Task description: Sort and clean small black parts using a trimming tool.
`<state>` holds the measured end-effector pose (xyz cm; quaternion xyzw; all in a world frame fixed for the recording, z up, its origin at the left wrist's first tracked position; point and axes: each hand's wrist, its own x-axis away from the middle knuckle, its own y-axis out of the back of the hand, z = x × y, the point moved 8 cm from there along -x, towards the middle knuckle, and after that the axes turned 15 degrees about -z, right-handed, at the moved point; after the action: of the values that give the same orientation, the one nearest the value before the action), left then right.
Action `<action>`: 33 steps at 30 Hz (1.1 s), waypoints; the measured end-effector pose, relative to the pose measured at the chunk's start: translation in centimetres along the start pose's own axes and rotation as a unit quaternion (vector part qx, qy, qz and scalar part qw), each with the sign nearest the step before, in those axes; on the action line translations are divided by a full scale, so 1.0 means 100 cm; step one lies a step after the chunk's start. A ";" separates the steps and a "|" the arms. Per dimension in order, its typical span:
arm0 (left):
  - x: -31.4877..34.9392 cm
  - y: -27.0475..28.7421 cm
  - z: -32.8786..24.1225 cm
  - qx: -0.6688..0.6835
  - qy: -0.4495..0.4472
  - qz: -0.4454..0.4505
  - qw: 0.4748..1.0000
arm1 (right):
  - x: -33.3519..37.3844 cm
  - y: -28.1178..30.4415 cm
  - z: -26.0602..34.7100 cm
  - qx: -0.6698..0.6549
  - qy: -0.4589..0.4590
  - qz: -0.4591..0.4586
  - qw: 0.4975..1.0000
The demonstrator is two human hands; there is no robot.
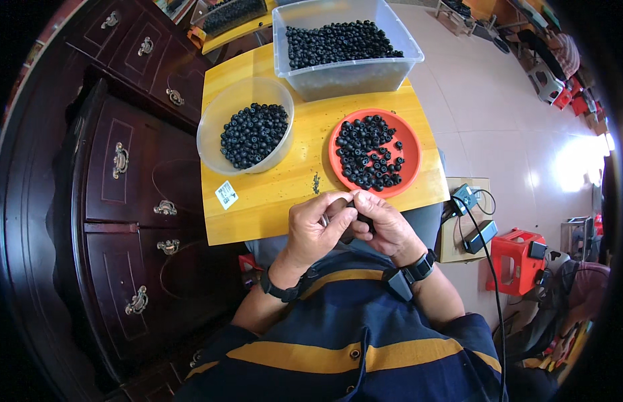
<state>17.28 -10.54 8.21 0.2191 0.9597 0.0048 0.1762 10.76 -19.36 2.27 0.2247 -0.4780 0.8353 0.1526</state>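
Both hands meet just past the near edge of the yellow table. My left hand (313,229) is closed, thumb and forefinger pinching at a small black part (352,205). Against it, my right hand (386,224) is closed too, its fingertips on the same part. More black shows under the right fingers, but its shape is mostly hidden. A thin shiny edge shows at the left fingers; I cannot tell what it is. Just beyond the hands, a red round plate (413,175) holds many small black round parts (365,137) with holes in them.
On the yellow table (258,218) stand a clear round bowl (207,137) and a large clear bin (345,84), both holding similar black parts. A white label (226,195) and dark crumbs (316,183) lie nearby. Dark drawers (124,221) line the left; a red stool (517,261) is at right.
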 end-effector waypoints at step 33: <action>-0.025 -0.001 -0.015 -0.184 -0.049 0.081 0.978 | -0.003 0.010 0.022 0.013 0.064 0.019 0.998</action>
<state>18.80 -11.62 10.39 0.2602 0.9117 0.1847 0.2589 11.01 -21.76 2.34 0.1637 -0.4601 0.8571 0.1642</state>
